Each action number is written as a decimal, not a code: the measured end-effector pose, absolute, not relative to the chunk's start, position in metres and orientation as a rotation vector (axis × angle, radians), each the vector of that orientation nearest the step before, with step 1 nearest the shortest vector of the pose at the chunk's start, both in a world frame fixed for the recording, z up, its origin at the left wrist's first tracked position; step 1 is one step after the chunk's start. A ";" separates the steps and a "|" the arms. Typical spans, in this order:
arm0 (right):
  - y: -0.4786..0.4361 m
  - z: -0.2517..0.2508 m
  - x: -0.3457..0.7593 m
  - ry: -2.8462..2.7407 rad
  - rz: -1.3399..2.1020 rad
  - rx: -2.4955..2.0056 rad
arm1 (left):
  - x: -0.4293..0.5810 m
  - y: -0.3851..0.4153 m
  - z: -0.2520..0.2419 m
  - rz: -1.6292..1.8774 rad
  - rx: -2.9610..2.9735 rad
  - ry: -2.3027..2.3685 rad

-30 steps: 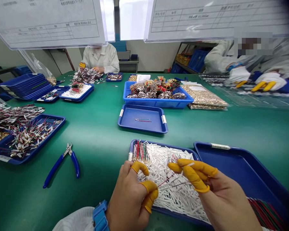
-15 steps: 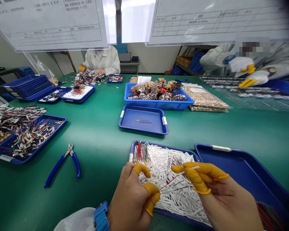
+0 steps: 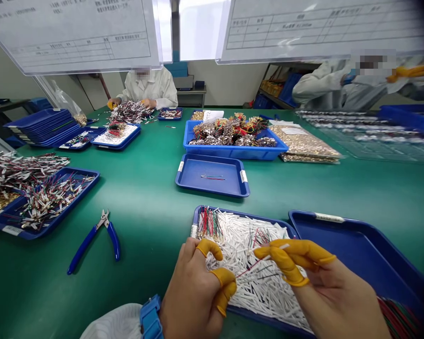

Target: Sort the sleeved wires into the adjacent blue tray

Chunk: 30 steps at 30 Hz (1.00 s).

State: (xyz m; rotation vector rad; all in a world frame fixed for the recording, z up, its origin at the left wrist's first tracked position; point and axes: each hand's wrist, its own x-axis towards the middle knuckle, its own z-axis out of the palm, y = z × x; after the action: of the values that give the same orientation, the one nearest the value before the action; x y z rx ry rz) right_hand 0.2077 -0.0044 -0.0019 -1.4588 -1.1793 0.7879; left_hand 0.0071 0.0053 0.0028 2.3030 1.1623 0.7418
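Observation:
My left hand (image 3: 194,282) hovers over the near blue tray (image 3: 247,217), its fingers curled and wearing yellow finger cots. A thin red wire (image 3: 249,268) runs from those fingertips towards my right hand (image 3: 325,278). That hand pinches a short white sleeve (image 3: 278,246) between yellow-cotted fingers. The tray is heaped with white sleeves, and a bunch of multicoloured wires (image 3: 208,222) stands at its far left corner.
A second blue tray (image 3: 374,245) adjoins on the right. Blue-handled side cutters (image 3: 101,240) lie on the green mat at left, beside a tray of wire bundles (image 3: 45,202). A blue crate (image 3: 233,151) of wire stands ahead. Co-workers sit across the bench.
My hands stay almost in place while the view drifts slightly. The right-hand co-worker's hand has risen, now high at the far right.

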 end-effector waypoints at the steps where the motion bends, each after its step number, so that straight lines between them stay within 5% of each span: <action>1: -0.004 -0.001 0.207 -1.167 0.799 -1.462 | 0.007 0.005 0.003 0.743 2.308 1.157; 11: -0.003 0.003 0.202 -1.175 0.705 -1.560 | 0.007 0.005 0.003 0.775 2.312 1.145; 18: 0.001 0.012 0.187 -0.952 1.137 -1.338 | 0.008 0.006 0.001 0.821 2.259 1.166; 30: -0.012 -0.002 0.148 -0.531 1.321 -1.104 | 0.008 0.008 -0.002 1.167 2.131 0.928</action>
State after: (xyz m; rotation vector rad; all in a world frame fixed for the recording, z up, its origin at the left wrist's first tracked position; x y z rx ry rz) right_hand 0.1480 -0.0123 -0.0023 -1.1044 -0.5308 1.3212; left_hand 0.0085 0.0077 -0.0021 2.1314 0.9284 1.1665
